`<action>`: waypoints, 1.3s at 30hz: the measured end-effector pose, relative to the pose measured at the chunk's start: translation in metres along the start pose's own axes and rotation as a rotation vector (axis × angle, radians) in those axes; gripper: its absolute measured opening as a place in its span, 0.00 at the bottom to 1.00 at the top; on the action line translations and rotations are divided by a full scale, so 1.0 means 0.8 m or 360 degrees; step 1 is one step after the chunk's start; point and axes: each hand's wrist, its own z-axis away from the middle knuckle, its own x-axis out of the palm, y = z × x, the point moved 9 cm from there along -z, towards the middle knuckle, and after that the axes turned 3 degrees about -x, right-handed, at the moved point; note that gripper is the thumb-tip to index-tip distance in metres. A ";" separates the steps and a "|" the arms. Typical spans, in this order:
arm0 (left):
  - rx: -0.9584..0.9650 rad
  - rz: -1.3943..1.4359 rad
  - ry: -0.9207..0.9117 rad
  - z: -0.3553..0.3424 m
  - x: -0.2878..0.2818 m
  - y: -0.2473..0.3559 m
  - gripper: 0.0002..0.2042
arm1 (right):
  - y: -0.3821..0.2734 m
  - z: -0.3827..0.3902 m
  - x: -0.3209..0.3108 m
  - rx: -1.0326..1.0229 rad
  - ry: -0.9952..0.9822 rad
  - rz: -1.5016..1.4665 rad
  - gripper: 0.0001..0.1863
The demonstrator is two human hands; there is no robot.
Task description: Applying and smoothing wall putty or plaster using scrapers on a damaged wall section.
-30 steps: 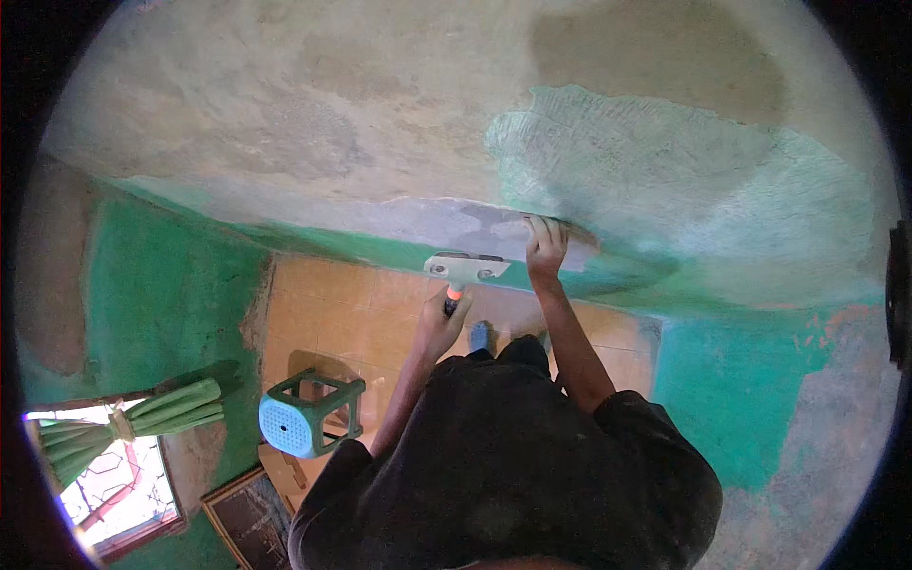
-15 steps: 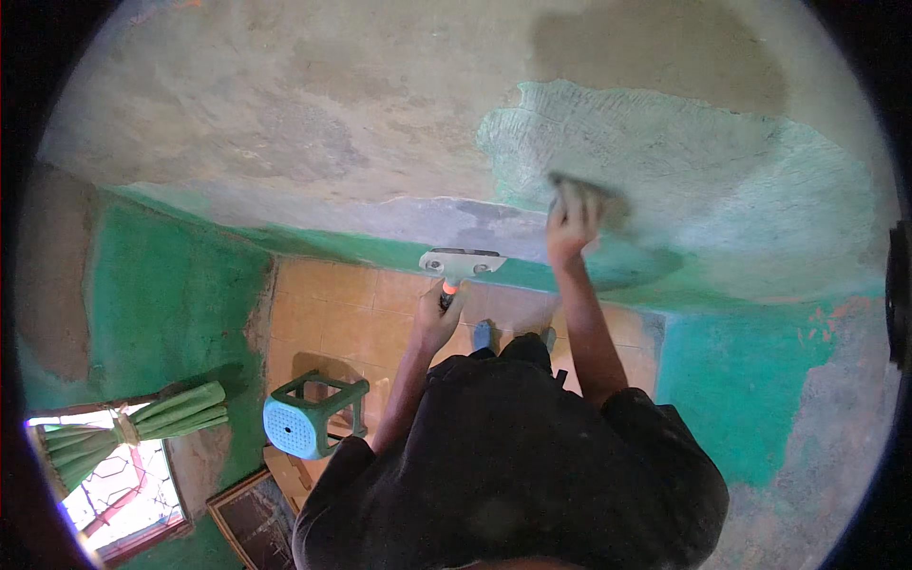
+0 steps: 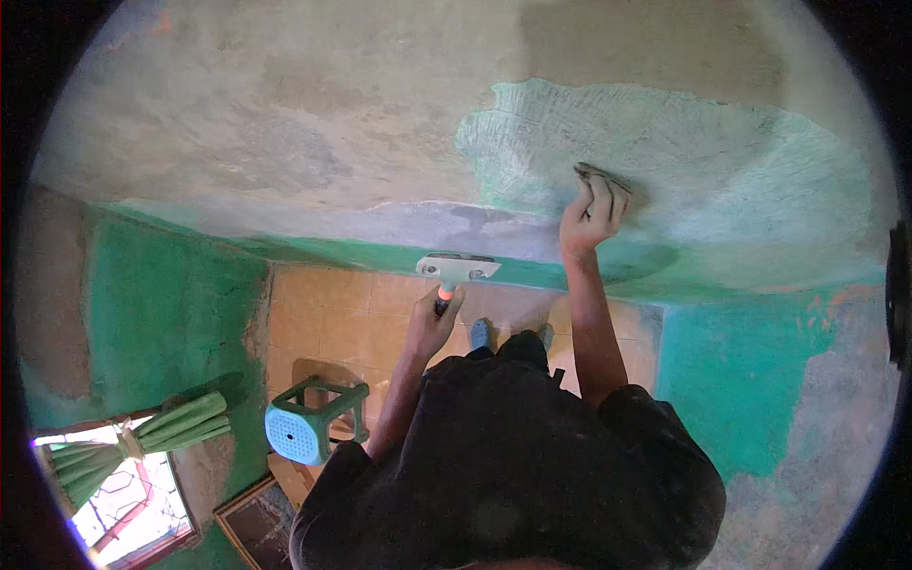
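My left hand (image 3: 434, 323) is closed round the dark and orange handle of a wide scraper (image 3: 458, 267). Its pale blade points away from me and stands in front of the wall's green lower band. Farther up and to the right, my right hand (image 3: 595, 217) presses a thin, dark, flat piece (image 3: 604, 175) to the wall (image 3: 380, 114). The fingers bend over that piece, and I cannot make out its kind. Around it spreads a pale green, scratched patch (image 3: 541, 133) of old paint amid bare grey plaster.
A blue and green plastic stool (image 3: 296, 435) stands at the left on the orange tiled floor (image 3: 323, 323). Behind it, a framed picture (image 3: 256, 522) leans near a window (image 3: 133, 494) with a tied green curtain (image 3: 180, 423). Green walls rise on both sides.
My right hand has moved a little to the right along the wall with the dark flat piece. The scraper in my left hand has stayed nearly in place.
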 end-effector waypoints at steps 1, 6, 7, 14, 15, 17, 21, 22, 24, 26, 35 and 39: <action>0.0006 -0.0003 -0.0013 -0.001 0.001 0.003 0.16 | 0.001 0.013 0.002 -0.0013 -0.0026 0.0004 0.06; -0.0017 0.0026 -0.0078 -0.008 0.008 0.006 0.15 | 0.008 0.126 0.019 -0.0036 -0.0471 0.0170 0.05; -0.0009 0.0026 -0.0089 -0.006 0.009 0.010 0.15 | 0.016 0.148 0.020 0.0021 -0.0499 0.0089 0.08; 0.0165 -0.0021 -0.0095 -0.009 0.001 0.015 0.13 | -0.014 0.048 0.018 0.0016 -0.0304 -0.0105 0.07; 0.0209 0.0031 -0.0088 -0.009 0.000 0.015 0.13 | -0.026 0.016 0.010 -0.0069 -0.0147 -0.0069 0.05; 0.0196 0.0013 -0.0075 -0.010 -0.001 0.013 0.13 | -0.041 -0.033 0.006 -0.0085 -0.0061 -0.0067 0.05; 0.0155 0.0033 -0.0056 -0.009 -0.001 0.009 0.13 | -0.042 -0.010 0.007 -0.0017 -0.0061 -0.0109 0.06; 0.0154 0.0035 -0.0043 -0.008 -0.003 0.010 0.13 | -0.039 0.014 0.016 0.0034 -0.0167 -0.0150 0.06; 0.0026 0.0014 -0.0050 -0.006 -0.001 0.010 0.13 | -0.024 0.085 0.025 -0.0072 -0.0335 -0.0043 0.07; 0.0028 0.0025 -0.0044 -0.003 -0.001 0.005 0.13 | -0.017 0.127 0.041 -0.0021 -0.0523 -0.0114 0.08; 0.0094 0.0005 -0.0031 -0.011 -0.011 -0.016 0.14 | -0.063 -0.014 0.036 -0.0072 -0.0138 -0.0145 0.06; -0.0082 -0.0001 -0.0047 -0.015 -0.006 -0.013 0.15 | -0.057 0.010 0.036 -0.0067 -0.0153 -0.0124 0.05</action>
